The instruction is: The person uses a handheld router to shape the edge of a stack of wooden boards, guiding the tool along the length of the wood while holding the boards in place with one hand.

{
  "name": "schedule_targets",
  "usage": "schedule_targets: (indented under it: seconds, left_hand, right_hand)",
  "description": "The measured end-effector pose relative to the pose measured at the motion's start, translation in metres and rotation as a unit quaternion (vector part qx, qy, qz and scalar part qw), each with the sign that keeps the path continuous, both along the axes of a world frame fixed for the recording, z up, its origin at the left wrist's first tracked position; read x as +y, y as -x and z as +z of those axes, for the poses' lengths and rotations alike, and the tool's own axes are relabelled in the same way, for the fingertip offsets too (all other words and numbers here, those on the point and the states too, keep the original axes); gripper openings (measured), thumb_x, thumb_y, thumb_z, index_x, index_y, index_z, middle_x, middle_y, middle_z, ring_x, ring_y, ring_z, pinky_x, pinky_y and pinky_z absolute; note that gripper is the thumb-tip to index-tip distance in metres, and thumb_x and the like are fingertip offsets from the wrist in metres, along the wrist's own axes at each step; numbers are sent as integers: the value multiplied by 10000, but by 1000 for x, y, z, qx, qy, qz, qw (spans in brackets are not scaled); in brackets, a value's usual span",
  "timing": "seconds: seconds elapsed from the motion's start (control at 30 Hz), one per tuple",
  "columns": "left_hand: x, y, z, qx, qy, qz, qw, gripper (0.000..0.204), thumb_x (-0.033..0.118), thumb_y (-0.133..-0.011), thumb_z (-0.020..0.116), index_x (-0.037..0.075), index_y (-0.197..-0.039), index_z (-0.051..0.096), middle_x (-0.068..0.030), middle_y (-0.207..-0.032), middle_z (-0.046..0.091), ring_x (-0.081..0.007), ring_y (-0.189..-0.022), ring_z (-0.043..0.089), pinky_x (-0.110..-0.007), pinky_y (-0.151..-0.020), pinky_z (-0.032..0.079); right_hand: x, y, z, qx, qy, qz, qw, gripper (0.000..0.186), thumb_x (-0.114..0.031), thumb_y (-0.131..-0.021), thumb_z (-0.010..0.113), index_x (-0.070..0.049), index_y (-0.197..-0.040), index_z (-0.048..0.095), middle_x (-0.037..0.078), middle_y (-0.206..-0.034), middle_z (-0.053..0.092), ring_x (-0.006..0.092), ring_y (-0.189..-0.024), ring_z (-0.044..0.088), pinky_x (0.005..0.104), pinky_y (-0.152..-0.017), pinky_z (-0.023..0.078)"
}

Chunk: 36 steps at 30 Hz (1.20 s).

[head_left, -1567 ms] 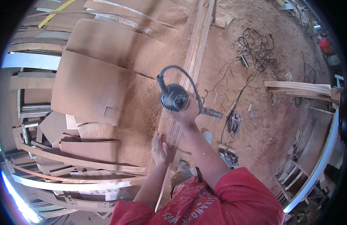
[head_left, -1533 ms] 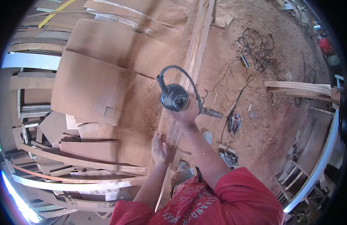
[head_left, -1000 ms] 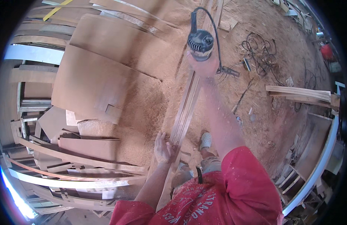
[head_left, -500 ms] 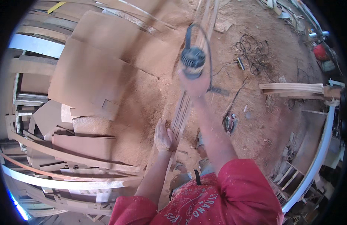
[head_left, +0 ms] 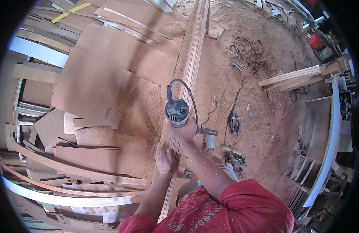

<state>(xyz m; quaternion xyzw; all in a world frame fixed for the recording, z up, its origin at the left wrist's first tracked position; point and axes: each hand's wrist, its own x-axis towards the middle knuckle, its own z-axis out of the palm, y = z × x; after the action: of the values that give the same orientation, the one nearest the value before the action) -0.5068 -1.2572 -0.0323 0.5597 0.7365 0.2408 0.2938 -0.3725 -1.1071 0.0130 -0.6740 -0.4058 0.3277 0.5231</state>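
Observation:
In the middle of the head view, my right hand (head_left: 185, 132) is wrapped round the body of a trim router (head_left: 177, 111). Its dark motor housing points up, and a cord loops from its top to the right. The router sits on a long, narrow grooved wooden board (head_left: 191, 66) that runs from me to the far edge; its base and bit are hidden. A metal edge guide (head_left: 207, 131) sticks out right of my wrist. My left hand (head_left: 164, 159) lies flat along the board's left side, nearer to me, fingers stretched forward and holding nothing.
Sawdust covers the floor. Brown sheets (head_left: 96, 73) and wood strips (head_left: 78, 176) are piled on the left. To the right lie tangled cables (head_left: 247, 52) and power tools (head_left: 235, 124). Grooved lengths of wood (head_left: 290, 77) jut in from the right. My sandalled foot (head_left: 210, 143) stands right of the board.
My right hand has drawn the router back along the board toward me, close to my left hand. The left hand stays at the board's side. The view has shifted slightly.

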Motion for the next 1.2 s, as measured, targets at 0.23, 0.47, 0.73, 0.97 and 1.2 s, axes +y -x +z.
schedule_targets:
  seconds: [0.23, 0.47, 0.73, 0.97, 1.2]
  left_hand:
    - [-18, -1, -2, 100, -23, -25, 994, 531, 303, -1159, 528, -63, -1535, 615, -368, -1644, 572, -553, -1566, 504, -627, -1329, 373]
    - [-15, 2, -4, 106, -26, -35, 993, 510, 278, -1140, 540, -59, -1509, 643, -373, -1658, 558, -563, -1555, 509, -629, -1322, 379]
    - [-15, -3, 0, 106, -12, -28, 994, 498, 254, -1127, 556, -44, -1516, 644, -367, -1664, 556, -574, -1551, 508, -637, -1312, 388]
    - [-14, 0, 1, 102, -4, -35, 994, 492, 246, -1108, 576, -17, -1516, 657, -377, -1663, 550, -585, -1548, 508, -641, -1317, 388]
    - [-16, 2, 0, 109, -12, -28, 994, 491, 236, -1092, 589, -17, -1505, 667, -377, -1666, 550, -577, -1543, 519, -636, -1325, 386]
  right_hand:
    - [26, -6, -17, -35, -65, -27, 997, 571, -339, -687, 1012, -59, -1112, 753, 184, -967, 824, 423, -927, 837, 482, -803, 664]
    - [100, -34, -19, -50, -92, -27, 994, 608, -373, -689, 1039, -43, -1118, 763, 209, -953, 827, 436, -934, 841, 494, -798, 665]
    - [195, -77, -31, -75, -93, -30, 992, 596, -355, -744, 1046, -31, -1175, 792, 165, -998, 857, 318, -948, 860, 440, -859, 671]
    - [287, -110, -26, -45, -141, -18, 989, 599, -399, -754, 1044, -19, -1154, 812, 179, -1011, 862, 347, -971, 868, 466, -880, 671]
    - [297, -114, -15, -93, -122, -22, 988, 599, -405, -776, 1031, -24, -1187, 821, 168, -1054, 872, 314, -993, 871, 444, -889, 673]
